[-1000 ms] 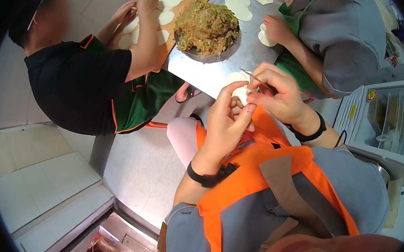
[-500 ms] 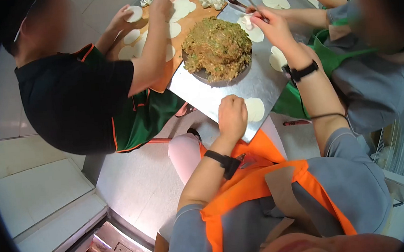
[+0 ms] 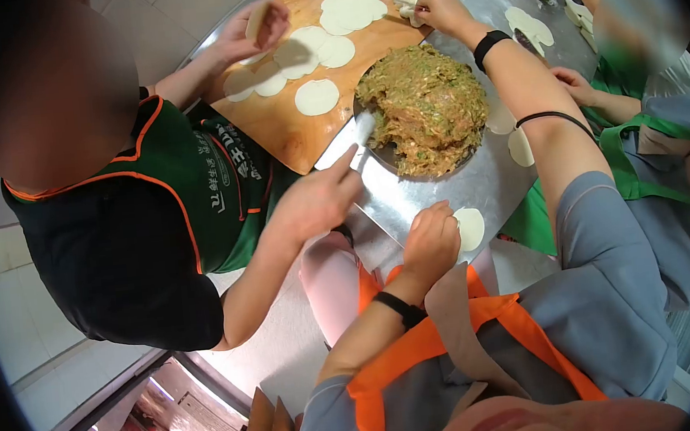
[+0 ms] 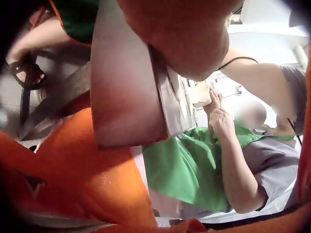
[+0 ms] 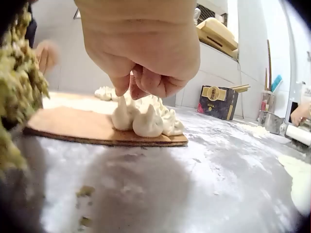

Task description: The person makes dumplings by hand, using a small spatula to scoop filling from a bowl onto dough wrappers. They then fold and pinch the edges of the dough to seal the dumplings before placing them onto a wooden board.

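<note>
My right hand reaches to the far corner of the wooden board. In the right wrist view its thumb and finger pinch the drawn-up tip of a dumpling. That dumpling stands upright on the board's edge, close beside other finished dumplings. At the near edge of the steel table, my left hand rests with bent fingers, next to a round dough wrapper. Its fingertips are hidden, so I cannot tell whether they hold anything. A big mound of filling fills a round tray between my arms.
Several wrappers lie on the board. At left, a person in a green apron holds a blurred white-tipped tool by the filling and a wrapper in the other hand. Another person works at right. A black box stands behind.
My right hand has left my left hand and carried the dumpling across to the board's far corner. My left hand has dropped to the table edge. The person at left has reached toward the filling.
</note>
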Tool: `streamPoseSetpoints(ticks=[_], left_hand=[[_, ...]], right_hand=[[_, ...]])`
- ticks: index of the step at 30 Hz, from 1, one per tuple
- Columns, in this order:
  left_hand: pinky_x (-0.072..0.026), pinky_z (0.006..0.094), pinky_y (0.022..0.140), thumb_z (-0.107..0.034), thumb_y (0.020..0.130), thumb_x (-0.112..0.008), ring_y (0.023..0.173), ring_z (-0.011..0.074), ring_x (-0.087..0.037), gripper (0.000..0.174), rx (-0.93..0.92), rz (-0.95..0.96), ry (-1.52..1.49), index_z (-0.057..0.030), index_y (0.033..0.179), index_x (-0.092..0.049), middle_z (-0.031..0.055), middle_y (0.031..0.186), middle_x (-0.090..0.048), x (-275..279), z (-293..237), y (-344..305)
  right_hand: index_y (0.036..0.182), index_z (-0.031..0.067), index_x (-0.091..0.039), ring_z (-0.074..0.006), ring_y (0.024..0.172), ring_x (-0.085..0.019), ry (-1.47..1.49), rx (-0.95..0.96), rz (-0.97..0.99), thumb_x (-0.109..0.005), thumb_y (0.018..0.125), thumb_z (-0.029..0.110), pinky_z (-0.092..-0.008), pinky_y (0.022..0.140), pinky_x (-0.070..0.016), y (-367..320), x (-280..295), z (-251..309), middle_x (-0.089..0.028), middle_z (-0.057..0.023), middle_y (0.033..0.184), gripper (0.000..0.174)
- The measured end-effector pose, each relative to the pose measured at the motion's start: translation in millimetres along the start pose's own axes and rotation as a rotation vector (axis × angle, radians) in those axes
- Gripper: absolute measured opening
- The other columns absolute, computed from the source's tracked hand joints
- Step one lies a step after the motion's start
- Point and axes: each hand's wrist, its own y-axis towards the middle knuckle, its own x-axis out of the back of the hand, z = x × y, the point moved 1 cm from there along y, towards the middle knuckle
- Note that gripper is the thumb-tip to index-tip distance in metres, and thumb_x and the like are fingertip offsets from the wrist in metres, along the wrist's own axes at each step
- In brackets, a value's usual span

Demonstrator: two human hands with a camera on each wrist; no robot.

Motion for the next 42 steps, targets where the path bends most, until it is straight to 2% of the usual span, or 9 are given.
streamPoseSetpoints(ticks=[7, 15, 17, 18, 23, 26, 37, 41, 42], left_hand=[[-0.0465, 0.0417, 0.083, 0.0, 0.074, -0.06, 0.093, 0.034, -0.058, 0.019, 0.009, -0.18, -0.1, -0.0009, 0.092, -0.056, 0.0153, 0.098, -0.061, -4, 1, -9], [-0.0487, 0.0454, 0.073, -0.006, 0.088, -0.054, 0.081, 0.037, -0.059, 0.01, 0.235, 0.051, 0.149, -0.0032, 0.092, -0.063, 0.0181, 0.09, -0.057, 26, -17, -11], [-0.0489, 0.0449, 0.07, -0.01, 0.09, -0.058, 0.065, 0.0359, -0.057, 0.009, 0.284, -0.154, -0.094, -0.0042, 0.093, -0.064, 0.0164, 0.081, -0.061, 27, -12, -12], [-0.0467, 0.0335, 0.059, -0.011, 0.092, -0.059, 0.058, 0.0203, -0.055, 0.01, 0.451, -0.141, -0.271, -0.0035, 0.097, -0.064, 0.009, 0.073, -0.064, 32, -20, -13], [-0.0333, 0.016, 0.052, -0.009, 0.096, -0.059, 0.06, 0.0012, -0.047, 0.014, 0.727, -0.137, -1.024, 0.0004, 0.106, -0.06, -0.0031, 0.077, -0.06, 58, -61, -16], [-0.0391, 0.0178, 0.056, -0.009, 0.094, -0.06, 0.064, 0.004, -0.053, 0.016, 0.757, -0.101, -1.102, 0.0012, 0.107, -0.06, 0.0004, 0.081, -0.064, 66, -73, -24], [-0.0507, 0.0277, 0.084, -0.027, 0.102, -0.049, 0.098, 0.0164, -0.064, 0.036, 0.641, 0.116, -0.839, 0.0024, 0.122, -0.059, 0.0093, 0.111, -0.065, 54, -46, -37], [-0.0443, 0.0438, 0.103, -0.034, 0.106, -0.032, 0.12, 0.0276, -0.055, 0.046, 0.817, -0.184, -1.895, -0.0046, 0.142, -0.038, 0.017, 0.133, -0.052, 38, -65, -27], [-0.0464, 0.0478, 0.099, -0.026, 0.105, -0.037, 0.119, 0.0323, -0.054, 0.043, 0.808, -0.189, -2.123, -0.0013, 0.14, -0.036, 0.0195, 0.131, -0.051, 33, -58, -25]], right_hand=[[0.095, 0.0044, -0.07, -0.0234, 0.068, -0.063, 0.322, -0.16, -0.182, -0.064, 0.088, 0.032, -0.0353, 0.064, -0.0474, -83, 81, 19, -0.065, -0.0122, 0.072, 0.029], [0.094, -0.0007, -0.069, -0.0098, 0.072, -0.059, 0.769, -0.443, -0.134, -0.062, 0.09, 0.02, -0.0255, 0.068, -0.0463, -303, 123, 105, -0.066, -0.0017, 0.076, 0.022], [0.096, 0.0017, -0.071, -0.0062, 0.077, -0.054, 0.882, -0.44, -0.081, -0.061, 0.094, 0.02, -0.0225, 0.072, -0.0433, -352, 109, 132, -0.064, 0.0025, 0.081, 0.021], [0.094, 0.0019, -0.071, -0.0059, 0.077, -0.054, 0.916, -0.512, 0.001, -0.061, 0.095, 0.023, -0.0225, 0.072, -0.0431, -368, 106, 145, -0.064, 0.0025, 0.081, 0.024], [0.09, 0.0023, -0.067, -0.0037, 0.076, -0.053, 1.172, -0.675, 0.275, -0.061, 0.096, 0.027, -0.0208, 0.064, -0.0418, -412, 105, 196, -0.061, 0.0028, 0.077, 0.026], [0.096, -0.0008, -0.065, -0.0056, 0.079, -0.054, 1.43, -0.585, -0.095, -0.067, 0.092, 0.024, -0.0234, 0.07, -0.0456, -415, 108, 215, -0.063, 0.001, 0.086, 0.026], [0.095, -0.0007, -0.064, -0.0108, 0.074, -0.057, 1.232, -0.481, 0.129, -0.062, 0.094, 0.019, -0.028, 0.068, -0.0466, -387, 121, 219, -0.062, -0.0015, 0.082, 0.019], [0.105, -0.0041, -0.064, -0.0236, 0.069, -0.061, 0.741, -0.109, 0.001, -0.053, 0.098, 0.018, -0.033, 0.067, -0.0472, -366, 108, 224, -0.065, -0.0093, 0.082, 0.025], [0.109, -0.0029, -0.065, -0.0377, 0.076, -0.062, 0.621, -0.102, 0.026, -0.051, 0.097, 0.018, -0.0413, 0.069, -0.0486, -359, 115, 222, -0.065, -0.0173, 0.088, 0.028]])
